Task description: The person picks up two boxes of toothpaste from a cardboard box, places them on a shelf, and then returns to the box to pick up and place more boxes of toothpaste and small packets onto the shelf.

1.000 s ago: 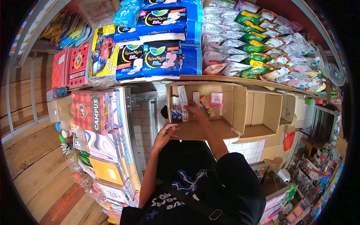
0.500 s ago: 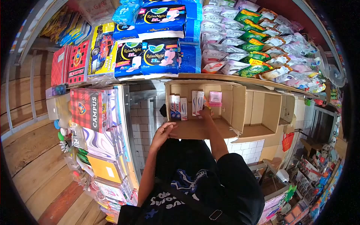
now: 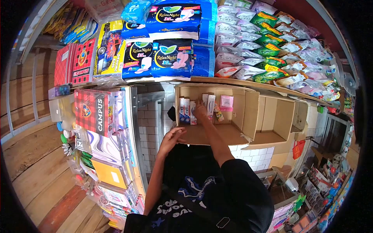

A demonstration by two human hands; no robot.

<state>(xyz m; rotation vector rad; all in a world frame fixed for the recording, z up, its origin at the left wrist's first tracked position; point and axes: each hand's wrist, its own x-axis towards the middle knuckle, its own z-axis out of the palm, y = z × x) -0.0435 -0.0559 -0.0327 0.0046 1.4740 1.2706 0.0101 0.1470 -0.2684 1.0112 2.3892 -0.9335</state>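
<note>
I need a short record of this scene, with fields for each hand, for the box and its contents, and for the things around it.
left: the left hand grips the near edge of the cardboard box
right: the right hand is inside the box, on the upright cartons; grip unclear
box: open, its opening facing the camera, just below the shelf edge
contents: cartons standing in a row at the left; a pink packet to their right
surroundings: pad packs on the shelf above; red checked notebooks at the left

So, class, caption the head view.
Right hand among upright cartons in a cardboard box; left hand on its front edge.
</note>
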